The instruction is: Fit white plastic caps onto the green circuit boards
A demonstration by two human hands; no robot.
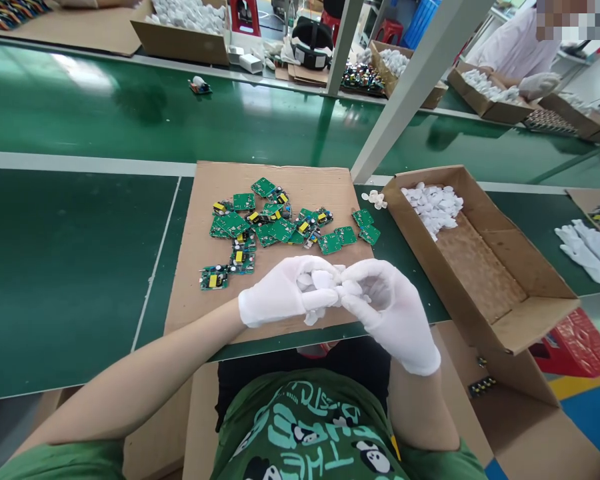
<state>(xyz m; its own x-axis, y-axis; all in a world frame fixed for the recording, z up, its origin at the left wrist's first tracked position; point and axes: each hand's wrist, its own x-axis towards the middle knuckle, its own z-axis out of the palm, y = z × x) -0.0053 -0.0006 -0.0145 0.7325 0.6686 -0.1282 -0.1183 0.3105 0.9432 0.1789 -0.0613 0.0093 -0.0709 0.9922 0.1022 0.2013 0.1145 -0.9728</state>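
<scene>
My left hand [283, 292], in a white glove, is curled around several small white plastic pieces [321, 279] above the front of a cardboard sheet. My right hand [397, 310], also gloved, meets it fingertip to fingertip, its thumb and index finger pinched on one of the white pieces. The exact shape of that piece is partly hidden by the fingers. Just beyond my hands, green circuit boards [283, 230] lie in a loose cluster on the cardboard sheet [190, 233], some showing yellow and black components.
At right stands a cardboard box [510, 293] with white pieces [433, 207] at its far end. Small cream parts [375, 199] lie beside it. A slanted metal post [405, 93] rises behind the sheet. Across the green conveyor [130, 107], a co-worker [510, 47] handles boxes of white pieces.
</scene>
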